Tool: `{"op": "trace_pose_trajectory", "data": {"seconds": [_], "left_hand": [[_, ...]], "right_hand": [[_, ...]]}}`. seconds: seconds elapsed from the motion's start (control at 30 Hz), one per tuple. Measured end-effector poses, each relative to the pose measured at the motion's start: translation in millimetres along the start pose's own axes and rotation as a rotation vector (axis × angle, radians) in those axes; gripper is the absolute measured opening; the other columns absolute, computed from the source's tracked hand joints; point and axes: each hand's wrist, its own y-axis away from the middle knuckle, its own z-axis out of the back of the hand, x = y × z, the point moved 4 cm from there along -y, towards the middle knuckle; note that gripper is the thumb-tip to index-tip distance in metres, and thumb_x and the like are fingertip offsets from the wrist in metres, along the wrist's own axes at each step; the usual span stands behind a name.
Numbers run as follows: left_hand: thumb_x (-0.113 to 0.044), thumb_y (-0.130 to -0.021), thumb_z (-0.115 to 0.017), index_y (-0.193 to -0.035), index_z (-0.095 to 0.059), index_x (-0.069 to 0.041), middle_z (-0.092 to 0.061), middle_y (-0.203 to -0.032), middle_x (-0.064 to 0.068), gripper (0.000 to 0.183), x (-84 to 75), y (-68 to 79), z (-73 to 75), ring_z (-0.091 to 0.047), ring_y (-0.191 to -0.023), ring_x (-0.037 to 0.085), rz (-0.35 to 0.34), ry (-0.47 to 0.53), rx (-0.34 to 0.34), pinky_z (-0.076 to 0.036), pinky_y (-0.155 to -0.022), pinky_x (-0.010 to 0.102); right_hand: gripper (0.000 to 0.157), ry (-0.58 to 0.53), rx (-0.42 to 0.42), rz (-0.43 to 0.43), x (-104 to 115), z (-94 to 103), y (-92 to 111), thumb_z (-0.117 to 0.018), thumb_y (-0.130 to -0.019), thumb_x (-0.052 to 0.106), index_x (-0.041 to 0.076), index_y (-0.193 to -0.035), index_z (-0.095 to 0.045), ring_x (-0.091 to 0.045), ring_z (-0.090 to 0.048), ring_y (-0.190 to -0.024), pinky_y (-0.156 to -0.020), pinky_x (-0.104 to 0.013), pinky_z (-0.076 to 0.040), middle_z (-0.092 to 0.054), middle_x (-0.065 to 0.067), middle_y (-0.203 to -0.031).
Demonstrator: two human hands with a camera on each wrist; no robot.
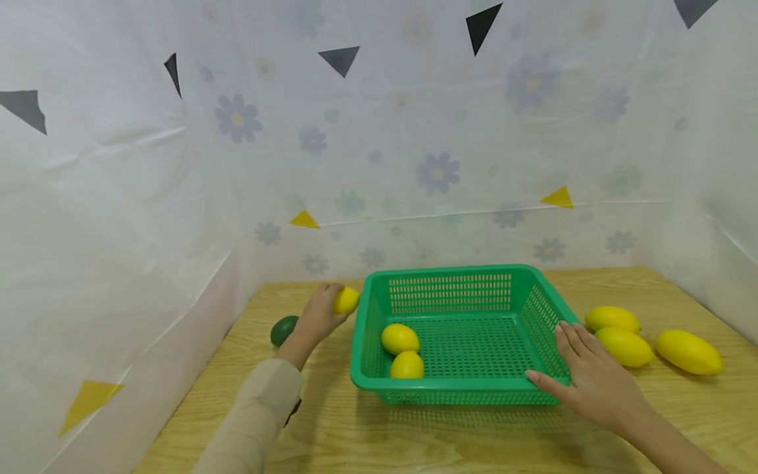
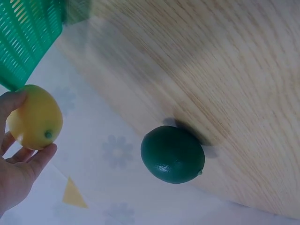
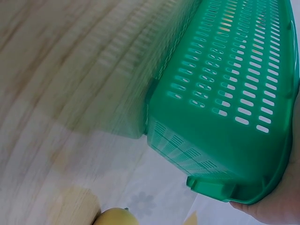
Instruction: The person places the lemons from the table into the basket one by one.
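Note:
Between its fingers and thumb my left hand [image 1: 322, 312] grips a yellow lemon [image 2: 35, 117], close to the left rim of a green plastic basket [image 1: 462, 384]. Just left of that wrist lies a dark green lime [image 2: 172, 154] on the table. Inside the basket, two lemons sit by the left wall, a rear one [image 1: 400, 339] and a front one [image 1: 407, 365]. My right hand [image 1: 598, 378] rests on the basket's front right corner, its fingers extended and thumb spread; the right wrist view shows only part of it at the edge.
Right of the basket lie three more lemons: a back one [image 1: 612, 318], a middle one [image 1: 624, 347] and one farther right [image 1: 688, 352]. The wooden table [image 1: 450, 438] meets a white flowered sheet [image 1: 379, 164] behind and at the sides.

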Motion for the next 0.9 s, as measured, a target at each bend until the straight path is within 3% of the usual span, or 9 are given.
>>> {"op": "trace_pose_trajectory", "data": {"seconds": [0.3, 0.53, 0.9], "left_hand": [[-0.008, -0.079, -0.072, -0.125, -0.051, 0.002, -0.052, -0.121, 0.023, 0.052, -7.5, -2.9, 10.6, -0.057, -0.104, 0.036, -0.024, -0.015, -0.003, -0.050, -0.088, 0.048], [-0.009, -0.080, -0.072, -0.125, -0.051, 0.001, -0.053, -0.121, 0.022, 0.050, -21.5, -5.9, 21.7, -0.056, -0.103, 0.035, -0.092, -0.008, -0.033, -0.051, -0.087, 0.046], [-0.008, -0.080, -0.072, -0.124, -0.053, 0.001, -0.055, -0.119, 0.022, 0.049, -34.2, -4.7, 21.9, -0.057, -0.102, 0.033, -0.105, 0.007, -0.026, -0.052, -0.087, 0.045]], "right_hand": [[0.091, 0.011, -0.002, -0.003, 0, 0.5, 0, -0.051, -0.089, 0.054, -0.017, -0.139, -0.024, -0.049, -0.014, -0.137, -0.117, -0.045, 0.008, -0.019, -0.037, -0.145], [0.091, 0.007, 0.001, -0.012, 0, 1.5, 0, -0.050, -0.089, 0.054, -0.018, -0.138, -0.024, -0.049, -0.014, -0.137, -0.117, -0.046, 0.006, -0.019, -0.038, -0.145], [0.091, 0.004, 0.015, -0.005, 1, 0.9, 0, -0.050, -0.089, 0.054, -0.018, -0.139, -0.023, -0.050, -0.014, -0.137, -0.117, -0.047, 0.007, -0.019, -0.038, -0.145]]}}
